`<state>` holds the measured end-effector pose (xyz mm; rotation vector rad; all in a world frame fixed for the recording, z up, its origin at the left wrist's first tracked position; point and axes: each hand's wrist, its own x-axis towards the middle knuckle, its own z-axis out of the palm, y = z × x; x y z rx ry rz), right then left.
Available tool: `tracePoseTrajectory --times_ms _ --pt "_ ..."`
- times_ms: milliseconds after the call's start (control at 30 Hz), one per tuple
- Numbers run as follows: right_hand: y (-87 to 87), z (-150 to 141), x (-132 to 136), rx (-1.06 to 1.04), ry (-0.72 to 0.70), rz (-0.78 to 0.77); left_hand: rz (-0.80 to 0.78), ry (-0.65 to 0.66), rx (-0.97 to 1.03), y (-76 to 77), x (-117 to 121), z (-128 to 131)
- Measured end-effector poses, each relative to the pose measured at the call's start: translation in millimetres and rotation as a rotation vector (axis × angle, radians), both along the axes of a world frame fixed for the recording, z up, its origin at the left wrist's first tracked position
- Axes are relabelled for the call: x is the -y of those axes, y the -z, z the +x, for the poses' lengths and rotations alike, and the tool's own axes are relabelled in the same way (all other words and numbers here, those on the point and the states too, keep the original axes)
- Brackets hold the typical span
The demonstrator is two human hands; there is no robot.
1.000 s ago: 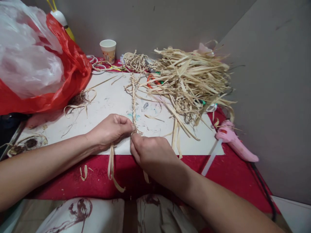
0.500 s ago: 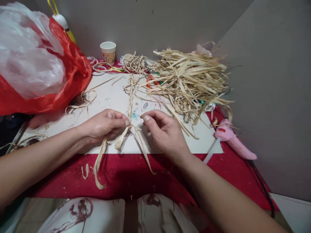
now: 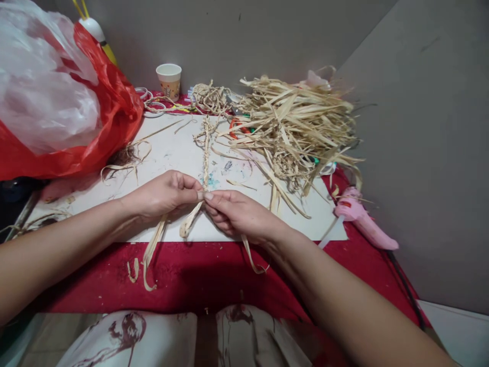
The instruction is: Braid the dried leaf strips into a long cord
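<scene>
A thin plaited cord of dry straw [image 3: 206,153] runs down the white board [image 3: 168,153] toward me. At its near end my left hand [image 3: 164,196] pinches the plait and one loose strip [image 3: 153,250] that trails over the red cloth. My right hand [image 3: 237,214] meets it fingertip to fingertip, closed on another loose strip [image 3: 250,257] that curls down behind the wrist. A third strip [image 3: 190,220] loops free between the two hands.
A big heap of straw strips [image 3: 294,122] covers the right back of the board, with orange-handled scissors [image 3: 239,126] under it. A pink glue gun [image 3: 361,219] lies at the right. A red and clear plastic bag [image 3: 57,102] fills the left; a paper cup [image 3: 169,79] stands behind.
My right hand, lifted and open half a second ago, has come back left and closed on a strip at the plait's end. The left hand has stayed pinched there.
</scene>
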<state>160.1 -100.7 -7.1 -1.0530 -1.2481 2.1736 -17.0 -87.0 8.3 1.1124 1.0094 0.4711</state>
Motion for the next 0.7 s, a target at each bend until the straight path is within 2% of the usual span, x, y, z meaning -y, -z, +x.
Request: tracePoseTrajectory --times_ms 100,300,400,533,700 --pt "0.0 0 -4 -0.014 -0.001 -0.077 0.025 0.043 -0.063 -3.2 2 -2" --pt "3.3 -5 -3 0.063 0.096 -0.013 0.15 0.171 -0.23 -14.9 5 -2" --pt "6.6 -7 -1 0.104 0.131 0.033 0.352 0.211 -0.388 -21.1 7 -2" --pt "7.4 -9 0 0.126 0.177 0.053 0.696 0.163 -0.656 -27.6 13 2" --pt "3.3 -10 3 0.1 0.219 0.01 1.054 0.164 -0.869 -21.2 29 11"
